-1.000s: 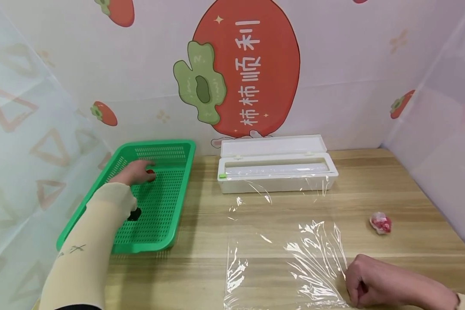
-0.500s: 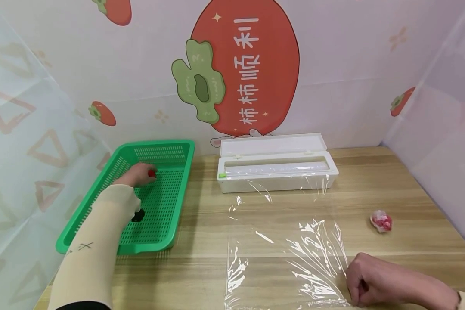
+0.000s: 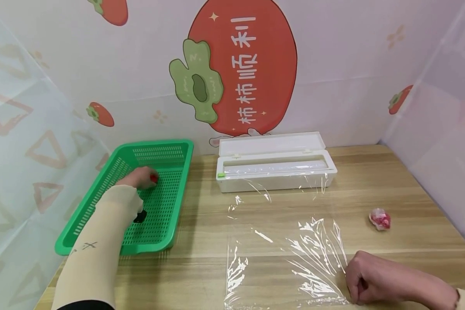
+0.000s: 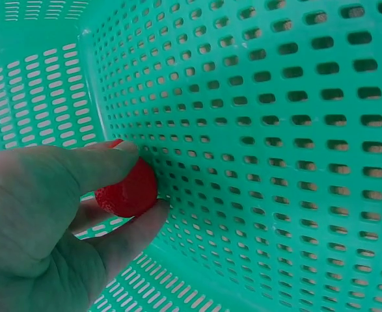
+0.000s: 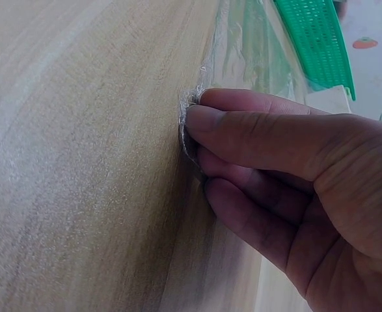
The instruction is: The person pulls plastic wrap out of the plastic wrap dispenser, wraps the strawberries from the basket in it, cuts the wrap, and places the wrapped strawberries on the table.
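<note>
Inside the green basket, my left hand pinches a small, round red fruit with a bumpy surface between thumb and fingers. The left wrist view shows it close to the basket's slotted floor. Part of the fruit is hidden by the thumb. At the table's front right, my right hand pinches a corner of the clear plastic wrap, bunched at the fingertips in the right wrist view. The wrap stretches over the table from the white dispenser box, whose lid stands up and whose roll shows inside.
A dark object lies in the basket beside the left sleeve, partly covered by it. To the right of the wrap, a small red item bundled in plastic sits on the wooden table. Printed cloth walls enclose the back and sides.
My left fingers have drawn in around the red fruit, and the hand has shifted slightly right and toward me. The right hand keeps its hold on the wrap in the same place.
</note>
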The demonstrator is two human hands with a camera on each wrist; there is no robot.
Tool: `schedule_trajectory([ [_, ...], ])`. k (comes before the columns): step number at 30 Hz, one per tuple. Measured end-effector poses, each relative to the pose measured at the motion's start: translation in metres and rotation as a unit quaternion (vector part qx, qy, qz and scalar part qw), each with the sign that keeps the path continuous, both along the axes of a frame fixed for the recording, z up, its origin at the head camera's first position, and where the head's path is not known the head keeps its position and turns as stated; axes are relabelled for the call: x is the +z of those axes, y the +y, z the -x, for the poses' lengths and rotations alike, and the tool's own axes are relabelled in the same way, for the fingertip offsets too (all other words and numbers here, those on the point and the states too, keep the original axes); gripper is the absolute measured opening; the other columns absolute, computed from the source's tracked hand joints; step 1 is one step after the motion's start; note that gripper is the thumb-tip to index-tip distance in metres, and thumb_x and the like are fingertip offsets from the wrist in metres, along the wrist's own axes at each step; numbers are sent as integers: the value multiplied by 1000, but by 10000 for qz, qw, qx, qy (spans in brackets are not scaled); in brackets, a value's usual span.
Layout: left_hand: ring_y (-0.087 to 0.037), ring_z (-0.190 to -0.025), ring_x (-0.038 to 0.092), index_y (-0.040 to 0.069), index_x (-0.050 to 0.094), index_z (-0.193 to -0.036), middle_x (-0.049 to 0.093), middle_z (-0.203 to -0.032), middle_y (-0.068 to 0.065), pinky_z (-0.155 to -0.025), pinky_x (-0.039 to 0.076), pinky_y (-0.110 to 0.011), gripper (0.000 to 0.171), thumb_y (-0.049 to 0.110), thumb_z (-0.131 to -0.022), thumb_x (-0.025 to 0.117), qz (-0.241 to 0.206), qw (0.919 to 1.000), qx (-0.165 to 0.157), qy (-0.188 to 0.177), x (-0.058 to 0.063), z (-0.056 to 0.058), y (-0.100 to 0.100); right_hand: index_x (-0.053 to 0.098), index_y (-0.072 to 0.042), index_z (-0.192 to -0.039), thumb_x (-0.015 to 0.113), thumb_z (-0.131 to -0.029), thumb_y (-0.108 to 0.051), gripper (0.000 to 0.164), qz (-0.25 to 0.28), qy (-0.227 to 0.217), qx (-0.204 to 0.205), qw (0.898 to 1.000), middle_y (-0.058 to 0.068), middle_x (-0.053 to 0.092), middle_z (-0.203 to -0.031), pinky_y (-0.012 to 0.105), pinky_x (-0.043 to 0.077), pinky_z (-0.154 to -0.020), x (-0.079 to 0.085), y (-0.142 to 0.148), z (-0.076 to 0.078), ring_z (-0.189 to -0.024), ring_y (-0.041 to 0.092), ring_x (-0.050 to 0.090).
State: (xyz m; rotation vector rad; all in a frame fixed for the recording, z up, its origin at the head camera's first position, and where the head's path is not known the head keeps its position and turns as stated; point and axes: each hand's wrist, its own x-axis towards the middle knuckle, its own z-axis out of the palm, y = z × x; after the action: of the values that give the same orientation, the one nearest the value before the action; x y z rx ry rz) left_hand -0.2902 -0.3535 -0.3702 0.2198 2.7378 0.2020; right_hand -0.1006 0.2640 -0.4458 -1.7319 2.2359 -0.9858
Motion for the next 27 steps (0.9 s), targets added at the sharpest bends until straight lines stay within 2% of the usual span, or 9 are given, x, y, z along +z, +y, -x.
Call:
schedule_trajectory([
  [5,-35,-98,57,-9,55,-130,58,-121,-29,-77,49,-44,36,12,-99,52,4,10000,-26,61,4,-1,5,63,-25,-65,75,-52,12,41,2,-10,4,10000,-17,57,-60,-4,32,-55,0,0,-1,-71,-26,39],
  [8,-33,-94,58,-7,59,-121,61,-113,-26,-75,49,-43,29,13,-101,52,-51,9999,20,159,5,-1,6,63,-26,-65,75,-52,11,41,-31,-19,-27,10000,-18,57,-60,-4,33,-55,1,0,-1,-72,-27,39],
  [10,-30,-84,57,-5,60,-112,61,-100,-22,-70,47,-40,23,14,-101,52,-115,9995,81,280,7,-1,6,63,-26,-65,75,-52,11,41,-59,-7,-54,10000,-18,57,-60,-4,33,-54,1,0,-1,-72,-27,39],
  [14,-22,-68,43,0,55,-94,48,-77,-11,-62,36,-36,17,14,-102,52,-252,9974,112,659,14,-3,9,63,-27,-65,74,-52,11,41,-89,-20,-82,9999,-18,56,-59,-4,32,-54,1,0,-1,-71,-28,38],
  [17,-20,-65,37,2,51,-90,41,-73,-8,-61,33,-36,18,16,-102,51,-305,9951,62,940,21,-5,14,62,-26,-64,73,-51,11,41,-82,-66,-76,9999,-17,56,-59,-4,32,-53,1,0,0,-71,-28,38],
  [20,-22,-69,43,1,55,-98,49,-79,-10,-64,38,-37,18,19,-102,53,-299,9923,-50,1201,30,-7,23,63,-27,-64,73,-50,11,42,-53,-37,-86,9999,-18,57,-59,-4,32,-52,1,0,0,-70,-28,38],
  [22,-26,-79,52,1,59,-109,60,-91,-14,-71,45,-41,22,21,-101,55,-239,9903,-152,1362,39,-10,32,63,-27,-64,72,-50,12,42,-61,-77,-91,9999,-18,56,-59,-4,32,-52,1,0,0,-70,-28,38],
  [24,-27,-86,57,4,62,-119,65,-100,-13,-76,49,-43,27,23,-100,58,-128,9878,-283,1523,51,-16,41,62,-27,-64,72,-50,12,42,-75,-91,-99,9999,-17,56,-59,-4,32,-52,2,0,0,-70,-28,37],
  [27,-25,-85,59,10,65,-123,68,-98,-9,-73,51,-43,31,28,-99,60,37,9839,-378,1744,66,-24,55,62,-26,-64,72,-50,13,42,-86,-151,-88,9998,-17,55,-58,-4,32,-52,2,-1,-1,-70,-28,37],
])
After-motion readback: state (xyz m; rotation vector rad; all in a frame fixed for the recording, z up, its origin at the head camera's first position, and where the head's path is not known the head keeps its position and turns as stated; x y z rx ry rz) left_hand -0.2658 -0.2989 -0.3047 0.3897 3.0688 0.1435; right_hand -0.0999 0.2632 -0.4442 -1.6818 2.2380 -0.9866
